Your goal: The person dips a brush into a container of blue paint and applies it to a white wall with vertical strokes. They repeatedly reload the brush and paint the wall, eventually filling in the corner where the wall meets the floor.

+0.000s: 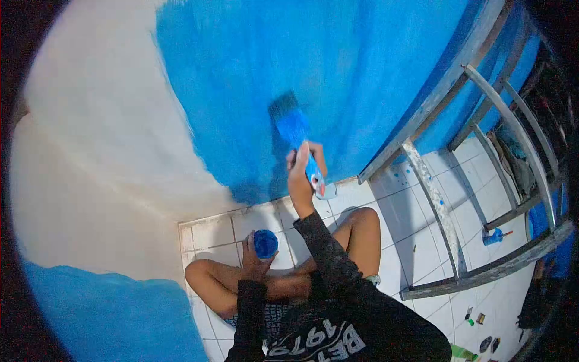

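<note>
My right hand (pixel 303 172) is closed around the handle of a paintbrush (pixel 292 125), whose wide, dark bristles point up at the blue-painted part of the wall (pixel 241 66). Blue paint coats the brush below the bristles, and the handle end shows red and white. Lower down, between my bent knees, my left hand (pixel 253 260) grips a small cup of blue paint (pixel 265 244) with its open top facing up.
Unpainted white wall (pixel 96 120) lies left, with another blue patch (pixel 114 314) at lower left. A wooden ladder (pixel 422 181) stands at right on the white tiled floor (pixel 386 271). Another paintbrush (pixel 494 236) lies beyond it, and small scraps dot the floor at lower right.
</note>
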The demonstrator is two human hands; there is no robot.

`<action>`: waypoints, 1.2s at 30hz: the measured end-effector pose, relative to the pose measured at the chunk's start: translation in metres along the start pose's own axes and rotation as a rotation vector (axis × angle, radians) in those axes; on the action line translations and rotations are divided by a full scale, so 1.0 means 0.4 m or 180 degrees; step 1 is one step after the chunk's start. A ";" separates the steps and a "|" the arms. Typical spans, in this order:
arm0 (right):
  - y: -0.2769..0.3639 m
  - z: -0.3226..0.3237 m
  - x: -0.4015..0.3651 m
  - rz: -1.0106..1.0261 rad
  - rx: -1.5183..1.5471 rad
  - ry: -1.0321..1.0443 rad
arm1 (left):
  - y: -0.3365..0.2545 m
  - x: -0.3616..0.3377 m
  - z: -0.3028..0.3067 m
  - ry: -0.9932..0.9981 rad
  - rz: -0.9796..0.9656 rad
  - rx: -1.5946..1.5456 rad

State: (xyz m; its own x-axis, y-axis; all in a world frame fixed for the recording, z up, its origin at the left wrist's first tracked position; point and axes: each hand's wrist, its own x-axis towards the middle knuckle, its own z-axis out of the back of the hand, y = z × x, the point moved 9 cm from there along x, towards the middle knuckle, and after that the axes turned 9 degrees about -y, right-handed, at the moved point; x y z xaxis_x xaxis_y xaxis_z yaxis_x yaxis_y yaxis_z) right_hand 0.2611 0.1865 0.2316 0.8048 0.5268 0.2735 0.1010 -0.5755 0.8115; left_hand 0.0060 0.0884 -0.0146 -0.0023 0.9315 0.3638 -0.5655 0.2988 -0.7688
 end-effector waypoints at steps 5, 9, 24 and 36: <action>-0.134 0.191 -0.095 0.0460 -0.1143 -0.0106 | -0.107 0.023 0.044 0.0046 0.0022 0.0296; -0.221 0.287 -0.136 -0.0024 -0.1158 -0.0233 | -0.085 0.022 0.025 -0.0015 -0.0081 0.0572; 0.286 -0.231 0.005 -0.0346 0.0871 0.0111 | -0.081 0.007 0.028 -0.0057 -0.0228 0.0448; -0.158 0.149 -0.079 -0.0190 -0.0807 -0.0148 | -0.080 0.013 0.035 -0.0108 -0.0272 0.0315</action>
State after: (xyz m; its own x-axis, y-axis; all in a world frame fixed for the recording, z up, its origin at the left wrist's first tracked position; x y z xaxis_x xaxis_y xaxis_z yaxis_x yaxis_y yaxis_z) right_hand 0.2640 0.1690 0.1409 0.8283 0.5225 0.2021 0.0039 -0.3660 0.9306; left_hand 0.0127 0.0809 0.0192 0.0223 0.8955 0.4446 -0.6434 0.3532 -0.6791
